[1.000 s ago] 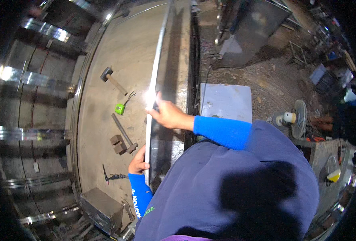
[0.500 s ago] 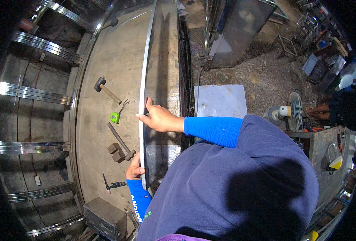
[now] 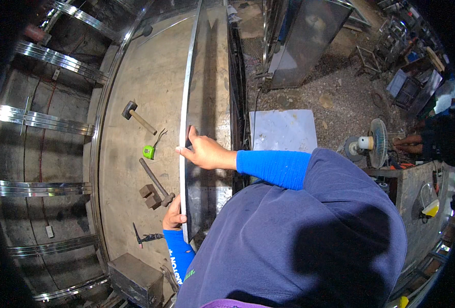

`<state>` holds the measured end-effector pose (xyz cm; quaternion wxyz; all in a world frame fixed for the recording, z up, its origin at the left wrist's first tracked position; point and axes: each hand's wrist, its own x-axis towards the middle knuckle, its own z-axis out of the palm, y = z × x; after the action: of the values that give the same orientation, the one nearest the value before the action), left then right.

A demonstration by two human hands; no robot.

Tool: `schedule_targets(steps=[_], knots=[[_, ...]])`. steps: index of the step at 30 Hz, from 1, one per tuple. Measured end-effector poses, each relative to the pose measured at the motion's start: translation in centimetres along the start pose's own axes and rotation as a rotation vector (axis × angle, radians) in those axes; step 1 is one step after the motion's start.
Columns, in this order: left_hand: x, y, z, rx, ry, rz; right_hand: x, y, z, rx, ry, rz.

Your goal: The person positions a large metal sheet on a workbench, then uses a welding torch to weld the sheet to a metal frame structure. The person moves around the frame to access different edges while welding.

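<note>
1. Beyond the worktop's left edge, shiny metal rails run crosswise.
2. A dull metal box sits at the lower left corner; I cannot tell whether the worktop bears it.
3. The rubber mallet lies toward the left edge, its handle pointing my way, perhaps for an easy grab.
4. A slim black torch lies above the box, close to my left sleeve.
5. Between mallet and torch, going down the worktop, are the green tape measure, two brown blocks side by side and, just right of them, a steel hammer. They look set aside to leave my working strip free, yet within reach.
6. My left hand pinches the lower end of the long metal strip, thumb over the bright edge, probably to steady that end.
7. The strip runs lengthwise, nearer the worktop's right edge than its left, so it lies close to my body.
8. My right hand pinches it higher up, thumb on the bright edge and index finger pointing along it; two spaced grips likely stop it twisting.
</note>
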<state>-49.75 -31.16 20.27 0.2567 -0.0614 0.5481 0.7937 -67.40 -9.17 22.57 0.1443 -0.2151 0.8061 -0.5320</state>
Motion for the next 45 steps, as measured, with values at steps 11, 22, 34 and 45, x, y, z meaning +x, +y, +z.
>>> schedule_targets(steps=[11,22,34,45], knots=[[-0.2,0.4,0.7,0.03,0.025,-0.023,-0.3,0.8,0.3,0.057,0.03,-0.033],[-0.1,0.6,1.4,-0.043,0.013,-0.035,-0.4,1.1,0.2,0.028,0.05,-0.038],[0.0,0.6,1.1,-0.003,-0.009,-0.039,-0.7,0.3,-0.5,0.016,0.015,0.001],[0.2,0.2,0.5,0.005,-0.058,-0.054,-0.5,1.3,0.1,-0.018,0.05,-0.038]])
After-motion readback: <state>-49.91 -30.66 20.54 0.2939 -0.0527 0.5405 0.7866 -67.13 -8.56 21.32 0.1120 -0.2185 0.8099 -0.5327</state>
